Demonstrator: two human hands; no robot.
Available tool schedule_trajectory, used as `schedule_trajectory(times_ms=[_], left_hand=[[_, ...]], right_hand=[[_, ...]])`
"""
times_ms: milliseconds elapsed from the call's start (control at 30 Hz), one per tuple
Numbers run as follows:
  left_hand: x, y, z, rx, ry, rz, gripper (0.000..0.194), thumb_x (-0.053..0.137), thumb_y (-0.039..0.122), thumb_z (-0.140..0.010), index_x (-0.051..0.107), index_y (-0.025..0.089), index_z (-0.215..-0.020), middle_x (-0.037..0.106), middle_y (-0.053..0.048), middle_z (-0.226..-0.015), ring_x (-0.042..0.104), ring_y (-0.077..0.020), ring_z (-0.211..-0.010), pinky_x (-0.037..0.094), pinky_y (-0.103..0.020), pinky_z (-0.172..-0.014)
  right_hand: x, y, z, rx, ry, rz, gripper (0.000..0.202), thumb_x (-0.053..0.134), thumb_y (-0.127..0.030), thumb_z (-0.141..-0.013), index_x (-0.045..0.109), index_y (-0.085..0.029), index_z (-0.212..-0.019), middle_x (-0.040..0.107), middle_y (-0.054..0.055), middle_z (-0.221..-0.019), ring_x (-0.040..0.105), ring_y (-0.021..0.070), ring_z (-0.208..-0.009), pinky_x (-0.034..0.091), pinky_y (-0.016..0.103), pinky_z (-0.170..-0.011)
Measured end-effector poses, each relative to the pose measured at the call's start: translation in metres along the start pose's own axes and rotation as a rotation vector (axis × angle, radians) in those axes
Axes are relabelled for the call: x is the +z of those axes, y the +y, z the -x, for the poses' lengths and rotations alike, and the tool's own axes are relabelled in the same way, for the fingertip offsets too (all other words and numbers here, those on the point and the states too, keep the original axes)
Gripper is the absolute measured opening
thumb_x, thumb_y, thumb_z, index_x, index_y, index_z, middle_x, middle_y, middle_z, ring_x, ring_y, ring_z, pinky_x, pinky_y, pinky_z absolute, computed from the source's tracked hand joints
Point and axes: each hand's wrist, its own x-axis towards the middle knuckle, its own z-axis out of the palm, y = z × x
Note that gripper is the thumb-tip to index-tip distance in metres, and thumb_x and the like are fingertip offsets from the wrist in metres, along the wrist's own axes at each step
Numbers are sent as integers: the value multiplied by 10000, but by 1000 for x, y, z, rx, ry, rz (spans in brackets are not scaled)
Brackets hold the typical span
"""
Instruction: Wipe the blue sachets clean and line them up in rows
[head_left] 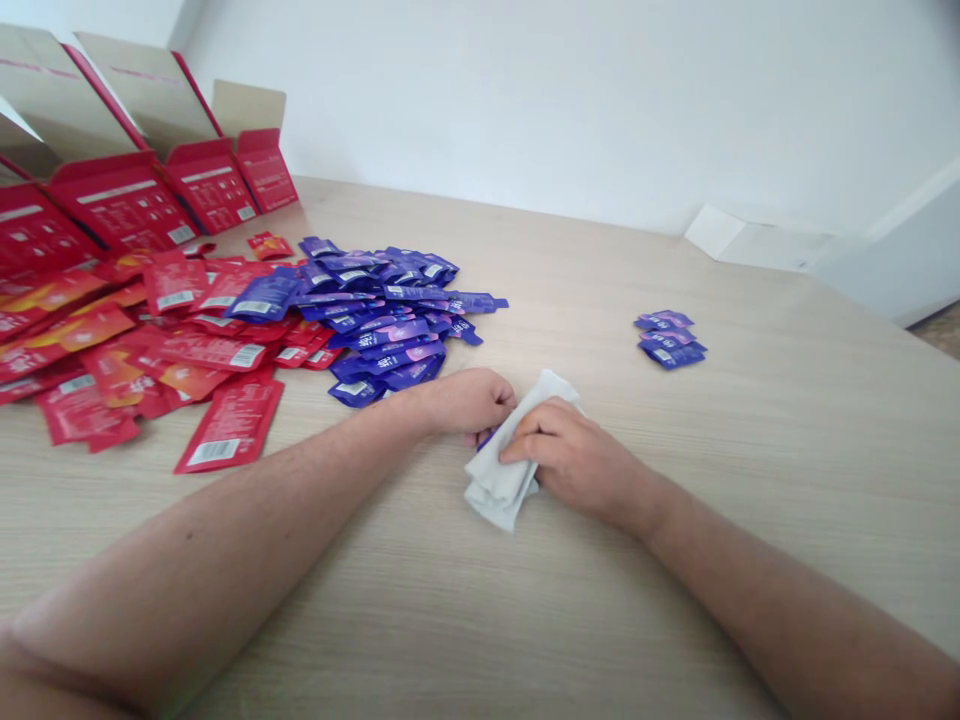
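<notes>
A folded white cloth (517, 450) is pinched in my right hand (574, 455), its lower end hanging just over the table. My left hand (476, 402) is closed close beside it. Between that hand and the cloth a sliver of a purple sachet (484, 440) shows; most of it is covered by the cloth and the fingers. Just beyond my left forearm lies a heap of purple sachets (397, 340). A small group of purple sachets (670, 338) rests apart, to the right of both hands.
Red and orange sachets (217, 345) are piled at the left. Behind them stand several opened red boxes (214, 185) with raised flaps. A white folded card or box (757, 243) lies at the back right of the wooden table (420, 600), against the white wall.
</notes>
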Motion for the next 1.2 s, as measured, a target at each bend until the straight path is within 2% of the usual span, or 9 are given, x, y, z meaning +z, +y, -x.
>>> schedule_trajectory(times_ms=[67,233,400,567,733,867,933,1067,1200], left_hand=[[0,-1,0,8,-11,-18,124,529,178,-791,642,179,-741,623,28,-540,563,-100,-426,443,-180,-451],[0,-1,-1,-24,10,-29,131,537,211,-805,659,182,-770,651,24,-577,581,-101,-445,447,-176,-453],[0,0,0,4,-5,0,141,533,219,-818,647,178,-747,644,23,-561,584,-103,-446,459,-181,-463],[1,3,2,-30,23,10,120,529,178,-796,633,181,-738,621,31,-547,580,-105,-439,428,-173,-424],[1,3,3,2,-9,14,133,510,181,-810,607,186,-720,600,34,-532,592,-112,-455,457,-180,-440],[1,3,3,-15,4,-22,119,523,192,-805,626,190,-744,623,31,-565,611,-118,-482,477,-189,-450],[1,3,4,-20,5,-20,120,524,193,-807,624,187,-740,622,32,-567,615,-117,-490,485,-188,-457],[2,2,3,2,-11,-18,140,506,185,-823,601,179,-720,599,39,-545,611,-102,-492,488,-172,-472],[1,1,2,-21,-9,-32,123,508,162,-805,620,186,-763,614,45,-559,612,-104,-489,489,-174,-472]], right_hand=[[-3,1,0,-28,-22,-9,326,581,-67,-893,737,-290,-1072,681,60,-1039,610,214,-1008,519,381,-888],[-5,6,0,85,65,58,406,564,-13,-852,735,-283,-1102,683,68,-1014,616,230,-986,513,419,-900],[1,-6,-1,-25,-35,28,312,585,-105,-914,744,-312,-1085,685,52,-1036,609,225,-1015,520,397,-915],[-2,5,1,94,54,43,426,578,-12,-851,741,-300,-1119,671,67,-1017,616,232,-990,518,416,-892],[0,-3,0,-32,-35,-38,307,603,-104,-906,746,-310,-1082,676,55,-1030,613,218,-1007,534,391,-885],[-1,4,2,77,59,-10,381,574,-19,-864,740,-276,-1090,669,70,-1029,622,225,-988,527,413,-891],[-1,3,1,77,42,-23,380,584,-15,-854,744,-278,-1078,668,71,-1032,621,226,-989,525,406,-888],[-2,-3,0,-14,-37,-91,336,602,-37,-868,751,-282,-1043,675,58,-1031,611,209,-1005,522,366,-879],[-4,3,2,97,33,-32,428,538,32,-835,736,-243,-1096,657,74,-1037,599,218,-1006,503,402,-903]])
